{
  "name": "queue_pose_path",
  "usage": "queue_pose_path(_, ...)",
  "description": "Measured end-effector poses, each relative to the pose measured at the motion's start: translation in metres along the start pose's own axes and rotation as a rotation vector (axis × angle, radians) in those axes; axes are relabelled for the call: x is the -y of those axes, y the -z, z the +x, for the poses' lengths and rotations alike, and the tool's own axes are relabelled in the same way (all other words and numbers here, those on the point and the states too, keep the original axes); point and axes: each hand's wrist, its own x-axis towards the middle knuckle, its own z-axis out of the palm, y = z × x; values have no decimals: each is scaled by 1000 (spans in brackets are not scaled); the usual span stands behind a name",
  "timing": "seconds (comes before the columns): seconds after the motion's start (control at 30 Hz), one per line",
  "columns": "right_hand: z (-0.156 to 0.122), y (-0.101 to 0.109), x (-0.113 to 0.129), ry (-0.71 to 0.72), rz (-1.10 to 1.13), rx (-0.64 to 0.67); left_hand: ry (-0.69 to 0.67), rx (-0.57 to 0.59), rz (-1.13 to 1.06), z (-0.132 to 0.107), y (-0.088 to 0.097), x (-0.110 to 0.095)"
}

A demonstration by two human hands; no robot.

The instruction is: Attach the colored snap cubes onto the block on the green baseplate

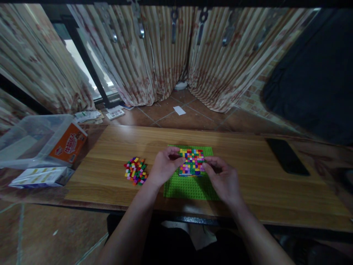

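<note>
A green studded baseplate (pixel 190 187) lies on the wooden table (pixel 248 184). On its far half sits a block of small multicoloured bricks (pixel 192 161). My left hand (pixel 164 166) curls against the block's left edge, fingers bent and touching the bricks. At the block's right edge my right hand (pixel 222 178) has its fingers pinched on the edge bricks. A loose pile of small coloured bricks (pixel 135 171) lies on the table just left of my left hand.
A black phone (pixel 287 156) lies at the table's right. A clear plastic tub (pixel 33 141) holding an orange box (pixel 68 144) and a flat white box (pixel 41 176) sit at the left. Striped curtains (pixel 154 55) hang behind, above a tiled floor.
</note>
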Motion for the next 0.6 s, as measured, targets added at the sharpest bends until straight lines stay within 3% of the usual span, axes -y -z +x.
queue_pose_path(0.43, -3, -2, 5, 73, -52, 19, -10, -26, 13, -1, -2, 0)
queue_pose_path(0.6, -3, 0, 9, 69, -12, -58, -25, -10, -21, -1, 1, 0)
